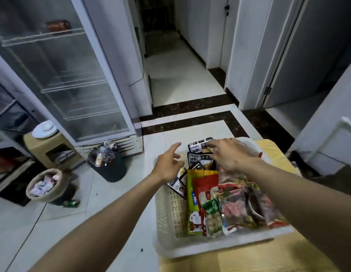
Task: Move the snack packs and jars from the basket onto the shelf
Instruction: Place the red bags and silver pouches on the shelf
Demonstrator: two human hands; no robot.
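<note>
A white plastic basket [170, 213] with lots of little holes in its sides sits on a yellow surface [276, 154]. It is full of shiny snack packs. The words on them are too blurry to read.

At the far end lie black and white packs [198, 148] with small printed boxes on them. The right hand [229, 154] is down on these packs, palm down, fingers bent and touching the top one. I cannot tell if it has really grabbed it.

The left hand [167, 165] floats over the left rim of the basket. Its fingers are spread wide and it holds nothing.

Closer to the camera is a tall yellow and green pack [192, 203] with a red patch, a blue patch and a little white cartoon face near the bottom. Beside it is a small green pack [212, 214] with round pale balls showing through. To the right are crinkly see-through packs with red edges [249, 209].

On the left stands a tall cooler with a glass door [58, 75] and thin white wire shelves inside. One brown thing [57, 26] sits on the top shelf. On the pale, smooth floor tiles are a dark bin [109, 165] with a shiny bag and a round tan bin [46, 185] stuffed with crumpled paper.
</note>
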